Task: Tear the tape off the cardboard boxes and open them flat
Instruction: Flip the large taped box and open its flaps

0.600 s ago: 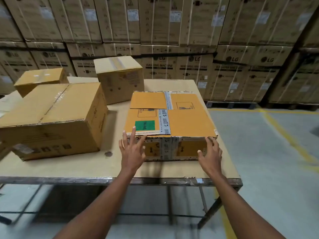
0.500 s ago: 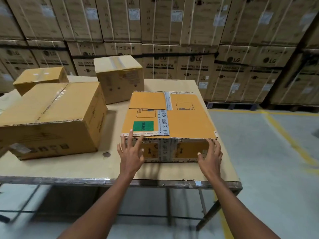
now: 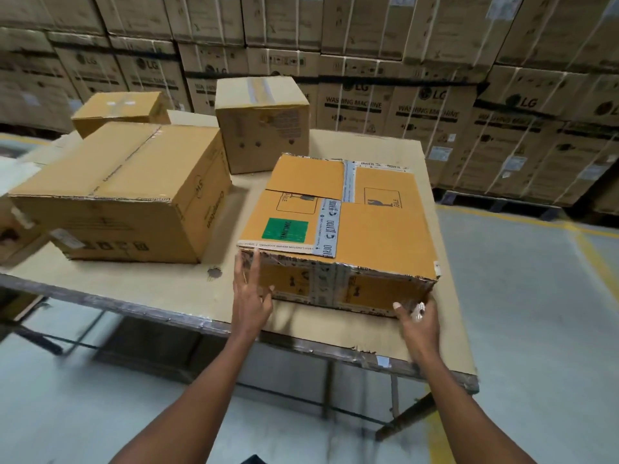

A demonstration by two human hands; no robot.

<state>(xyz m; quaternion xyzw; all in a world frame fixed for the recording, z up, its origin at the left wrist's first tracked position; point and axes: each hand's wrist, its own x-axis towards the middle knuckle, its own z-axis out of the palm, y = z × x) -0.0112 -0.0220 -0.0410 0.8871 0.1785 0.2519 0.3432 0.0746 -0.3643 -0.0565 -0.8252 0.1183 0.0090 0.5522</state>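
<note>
The taped box (image 3: pixel 338 226) lies flat and closed, nearest the table's (image 3: pixel 160 289) front edge. 3 more sealed boxes (image 3: pixel 124 192) sit behind it.

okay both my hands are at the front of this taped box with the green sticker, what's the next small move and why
Probably pick at the printed tape where it wraps over the front edge. The box is still sealed, with your left hand and right hand at its front corners.
</note>
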